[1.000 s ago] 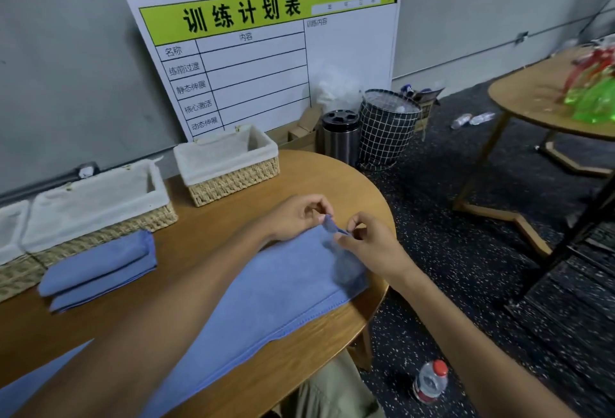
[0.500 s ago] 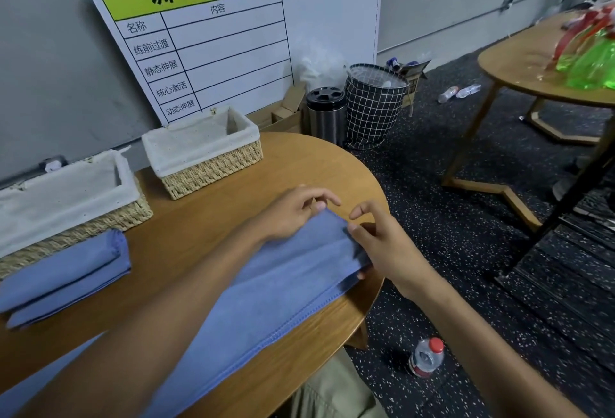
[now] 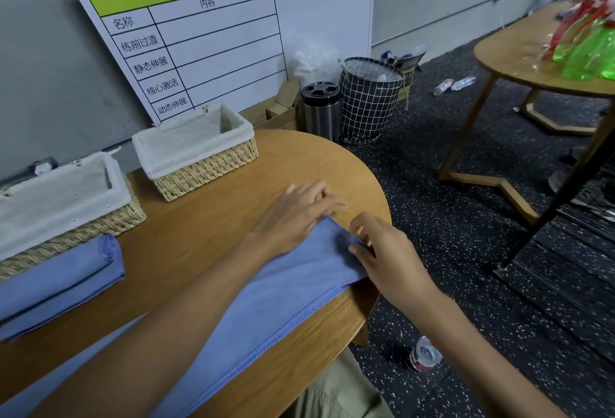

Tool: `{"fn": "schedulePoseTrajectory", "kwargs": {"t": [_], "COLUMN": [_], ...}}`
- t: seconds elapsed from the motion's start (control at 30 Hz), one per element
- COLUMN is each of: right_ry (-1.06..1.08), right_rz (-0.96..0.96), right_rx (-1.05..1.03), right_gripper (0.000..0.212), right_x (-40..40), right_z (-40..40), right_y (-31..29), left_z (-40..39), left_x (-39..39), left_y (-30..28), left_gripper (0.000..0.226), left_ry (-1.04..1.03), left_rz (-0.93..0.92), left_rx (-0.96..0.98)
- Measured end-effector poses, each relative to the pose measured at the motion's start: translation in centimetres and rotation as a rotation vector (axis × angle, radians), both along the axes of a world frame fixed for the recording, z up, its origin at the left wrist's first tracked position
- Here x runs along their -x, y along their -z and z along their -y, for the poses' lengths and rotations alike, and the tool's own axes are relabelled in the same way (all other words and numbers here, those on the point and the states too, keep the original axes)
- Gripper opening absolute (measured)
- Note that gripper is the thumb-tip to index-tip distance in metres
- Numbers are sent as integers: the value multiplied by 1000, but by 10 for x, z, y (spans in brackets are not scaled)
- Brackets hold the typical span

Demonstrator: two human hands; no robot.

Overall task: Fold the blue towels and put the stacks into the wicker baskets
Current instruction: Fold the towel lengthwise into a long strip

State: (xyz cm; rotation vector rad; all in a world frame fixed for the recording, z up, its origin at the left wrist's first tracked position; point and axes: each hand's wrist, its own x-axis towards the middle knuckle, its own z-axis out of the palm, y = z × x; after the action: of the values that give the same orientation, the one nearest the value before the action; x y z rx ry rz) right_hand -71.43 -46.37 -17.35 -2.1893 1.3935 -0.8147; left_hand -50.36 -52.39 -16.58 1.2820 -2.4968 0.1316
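A long blue towel, folded lengthwise, lies slantwise across the wooden table, its far end near the table's right edge. My left hand rests flat on that end with straight fingers. My right hand pinches the towel's end edge between thumb and curled fingers. A second blue towel, folded, lies at the left in front of a large cloth-lined wicker basket. A smaller lined wicker basket stands behind my left hand. Nothing shows inside either basket.
A white schedule board leans on the wall behind the baskets. On the floor stand a steel bin, a checked fabric bin and a plastic bottle. A second wooden table with green plastic wrapping is at the right.
Both hands have lowered the towel's pinched end onto the table. My left hand went from pinching the corner to lying flat on the cloth.
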Motion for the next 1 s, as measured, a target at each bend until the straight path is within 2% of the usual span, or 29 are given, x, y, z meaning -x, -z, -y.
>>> {"fn": "schedulePoseTrajectory", "kwargs": {"t": [0.07, 0.13, 0.27, 0.43, 0.53, 0.63, 0.7, 0.77, 0.87, 0.93, 1.0], "right_ry": [5, 4, 9, 19, 9, 5, 83, 93, -166, -340, -445], "right_rz": [-13, -22, -29, -43, -50, -110, -203, -201, -106, -86, -84], "right_rx": [30, 55, 125, 176, 163, 185, 295, 383, 415, 374, 317], "right_gripper": [20, 18, 12, 11, 10, 9, 8, 7, 9, 2, 10], "right_x": [-1, -2, 0, -2, -2, 0, -2, -16, -65, -104, -134], "right_z": [1, 3, 1, 2, 12, 16, 12, 7, 3, 0, -2], "right_y": [3, 6, 13, 23, 24, 19, 8, -5, -14, -11, -5], "left_z": [-16, -37, -65, -72, -81, -99, -121, -152, -207, -248, -289], "left_x": [5, 5, -10, -21, -24, -26, -35, -54, -99, -127, -152], "left_y": [-7, -3, 19, 12, 11, -1, -11, -16, -13, -7, 0], "left_gripper": [20, 13, 21, 48, 54, 43, 28, 18, 15, 18, 22], "left_ry": [-47, -44, -49, -56, -79, -101, -103, -132, -242, -341, -425], "left_rz": [-172, -293, -168, -7, 71, -35, -109, -133, -143, -170, -221], "left_rx": [42, -58, -150, -249, -272, -89, 76, 154, 127, 62, -5]}}
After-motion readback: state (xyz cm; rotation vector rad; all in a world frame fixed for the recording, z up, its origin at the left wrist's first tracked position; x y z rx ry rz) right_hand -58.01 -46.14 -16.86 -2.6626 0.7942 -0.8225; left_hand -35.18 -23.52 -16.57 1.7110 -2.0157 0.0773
